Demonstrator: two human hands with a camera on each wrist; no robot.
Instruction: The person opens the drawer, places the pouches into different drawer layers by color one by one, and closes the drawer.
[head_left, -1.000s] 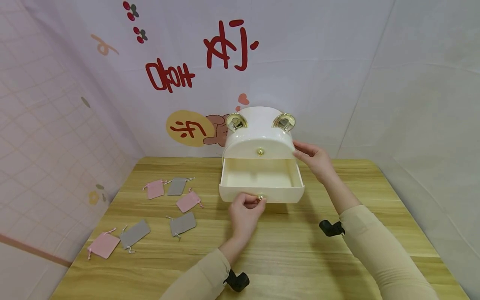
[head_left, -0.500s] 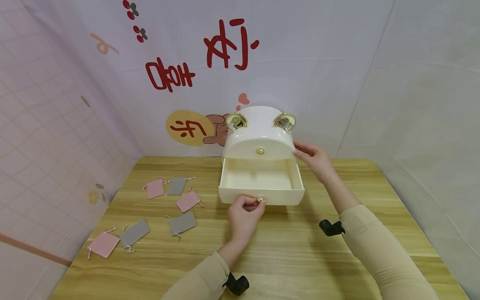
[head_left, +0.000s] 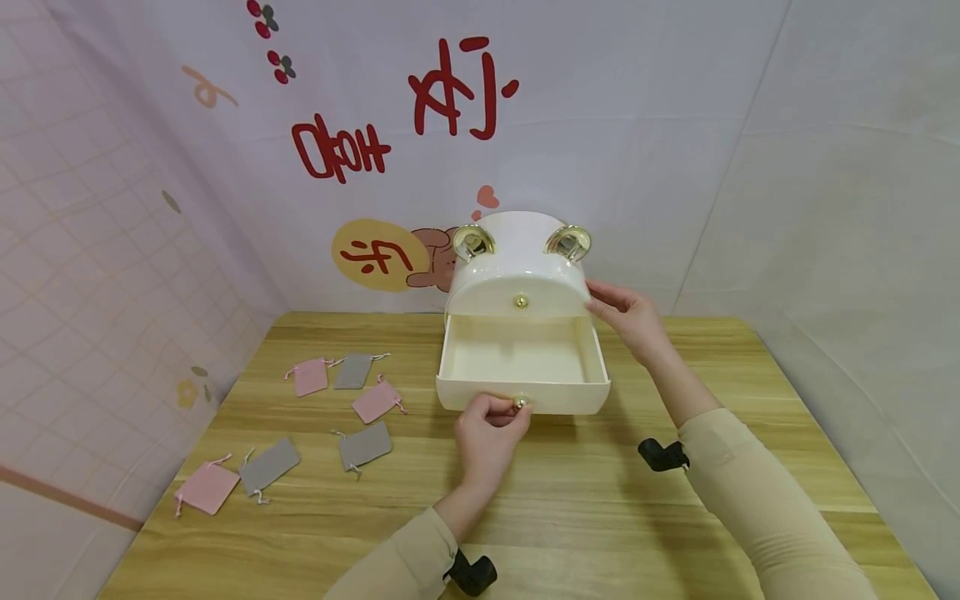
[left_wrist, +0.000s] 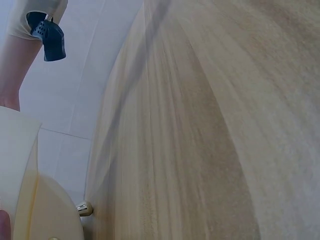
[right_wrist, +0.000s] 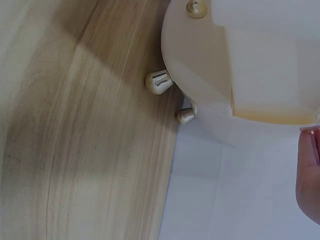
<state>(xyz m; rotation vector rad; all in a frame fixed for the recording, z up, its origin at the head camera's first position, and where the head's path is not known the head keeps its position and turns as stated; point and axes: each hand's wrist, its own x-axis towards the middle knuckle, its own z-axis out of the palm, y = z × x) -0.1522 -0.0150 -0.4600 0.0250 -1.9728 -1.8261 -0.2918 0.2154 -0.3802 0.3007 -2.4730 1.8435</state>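
Observation:
A white cabinet (head_left: pixel 517 258) with a rounded top and two gold-rimmed frog eyes stands at the back of the table. Its lower drawer (head_left: pixel 570 398) is pulled out, and nothing lies inside. My left hand (head_left: pixel 487 442) pinches the gold knob (head_left: pixel 521 402) on that drawer's front between thumb and fingertips. Against the cabinet's right side, my right hand (head_left: pixel 633 325) rests its fairly straight fingers and thumb. The right wrist view shows these fingers (right_wrist: pixel 306 155) at the cabinet's edge. A second gold knob (head_left: pixel 521 302) sits on the closed upper front.
Several small drawstring pouches lie on the wooden table (head_left: pixel 600 517) at the left, among them a pink pouch (head_left: pixel 208 488) and a grey pouch (head_left: pixel 366 447). Gold feet (right_wrist: pixel 159 82) hold the cabinet up. A printed cloth (head_left: pixel 637 167) hangs close behind it.
The drawer has slid slightly farther out toward me, with my left hand on its knob. My right hand has stayed at the cabinet's side.

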